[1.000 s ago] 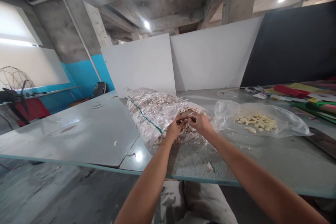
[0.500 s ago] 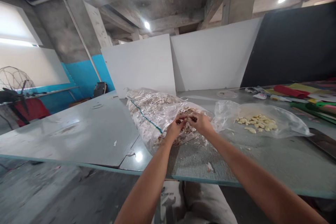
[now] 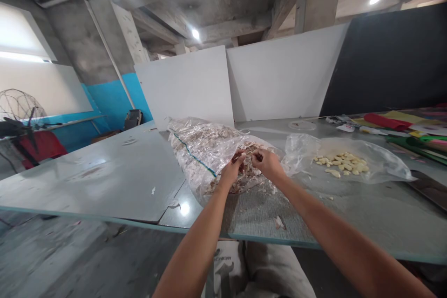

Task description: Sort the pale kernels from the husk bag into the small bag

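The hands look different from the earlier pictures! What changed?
The fingertips of the left hand and right hand were together; now they have moved apart sideways, leaving a small gap. Whether anything was taken or let go is too small to tell. The big clear bag and pale pieces stayed put.

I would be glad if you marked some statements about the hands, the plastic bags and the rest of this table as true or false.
1. The left hand and right hand are at the heap of peelings. True.
2. The cord on the large bag is red. False: it is blue-green.
3. The pale pieces lie to the right of both hands. True.
4. The red sheet is at the table's left end. False: it is toward the right end.
5. The black board stands to the right of the white boards. True.
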The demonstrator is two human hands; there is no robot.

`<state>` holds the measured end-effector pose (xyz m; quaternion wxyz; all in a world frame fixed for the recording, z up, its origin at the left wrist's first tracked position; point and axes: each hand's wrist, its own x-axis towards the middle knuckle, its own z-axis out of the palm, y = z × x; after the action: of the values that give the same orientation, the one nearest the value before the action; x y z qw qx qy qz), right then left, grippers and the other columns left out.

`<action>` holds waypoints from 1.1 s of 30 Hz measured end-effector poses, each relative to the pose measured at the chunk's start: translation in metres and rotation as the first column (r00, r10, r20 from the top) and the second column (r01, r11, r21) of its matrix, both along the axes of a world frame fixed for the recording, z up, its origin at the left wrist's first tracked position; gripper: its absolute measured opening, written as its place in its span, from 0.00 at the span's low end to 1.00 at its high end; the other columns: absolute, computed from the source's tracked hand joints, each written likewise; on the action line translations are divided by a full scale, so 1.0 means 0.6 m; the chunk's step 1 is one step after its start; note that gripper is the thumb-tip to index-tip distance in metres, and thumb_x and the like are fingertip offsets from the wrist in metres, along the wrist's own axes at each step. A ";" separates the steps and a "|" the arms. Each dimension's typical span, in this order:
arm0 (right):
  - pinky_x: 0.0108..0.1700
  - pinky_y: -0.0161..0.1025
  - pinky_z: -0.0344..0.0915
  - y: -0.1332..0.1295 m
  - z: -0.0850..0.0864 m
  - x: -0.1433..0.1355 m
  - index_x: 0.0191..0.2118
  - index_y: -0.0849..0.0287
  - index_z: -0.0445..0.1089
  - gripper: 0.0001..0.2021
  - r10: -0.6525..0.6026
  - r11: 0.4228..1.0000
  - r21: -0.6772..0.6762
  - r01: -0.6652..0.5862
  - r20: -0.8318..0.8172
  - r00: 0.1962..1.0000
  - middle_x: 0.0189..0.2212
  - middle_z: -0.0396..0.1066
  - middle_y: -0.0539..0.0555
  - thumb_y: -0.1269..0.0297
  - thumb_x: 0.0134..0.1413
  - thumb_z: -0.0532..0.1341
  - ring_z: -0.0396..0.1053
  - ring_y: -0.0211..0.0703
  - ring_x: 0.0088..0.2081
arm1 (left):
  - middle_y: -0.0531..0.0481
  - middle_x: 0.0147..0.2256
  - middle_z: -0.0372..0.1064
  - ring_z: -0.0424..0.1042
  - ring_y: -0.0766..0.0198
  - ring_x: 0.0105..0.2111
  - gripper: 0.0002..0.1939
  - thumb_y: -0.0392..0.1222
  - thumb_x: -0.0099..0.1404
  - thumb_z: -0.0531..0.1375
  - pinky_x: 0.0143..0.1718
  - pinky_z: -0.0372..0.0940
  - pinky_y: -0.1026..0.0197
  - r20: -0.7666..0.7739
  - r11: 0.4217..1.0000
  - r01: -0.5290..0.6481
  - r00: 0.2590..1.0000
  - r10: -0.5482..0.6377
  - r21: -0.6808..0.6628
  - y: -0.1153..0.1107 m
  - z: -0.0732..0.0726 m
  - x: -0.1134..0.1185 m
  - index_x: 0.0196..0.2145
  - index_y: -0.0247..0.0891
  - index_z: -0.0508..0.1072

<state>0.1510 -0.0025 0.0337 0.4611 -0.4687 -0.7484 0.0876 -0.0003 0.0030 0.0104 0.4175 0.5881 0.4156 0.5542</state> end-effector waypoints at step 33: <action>0.26 0.31 0.57 0.010 -0.005 0.006 0.33 0.58 0.75 0.14 0.084 0.996 -0.001 -0.084 0.002 0.996 0.22 0.72 0.51 0.58 0.50 0.54 0.66 0.38 0.24 | 0.59 0.17 0.56 0.54 0.72 0.17 0.20 0.55 0.56 0.56 0.21 0.51 0.68 -0.147 0.997 0.038 0.989 -0.029 0.061 0.003 -0.004 -0.005 0.40 0.39 0.68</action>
<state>0.1548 0.0033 0.0305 0.4558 -0.4371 -0.7679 0.1069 -0.0036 0.0050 0.0077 0.3762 0.6471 0.4173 0.5153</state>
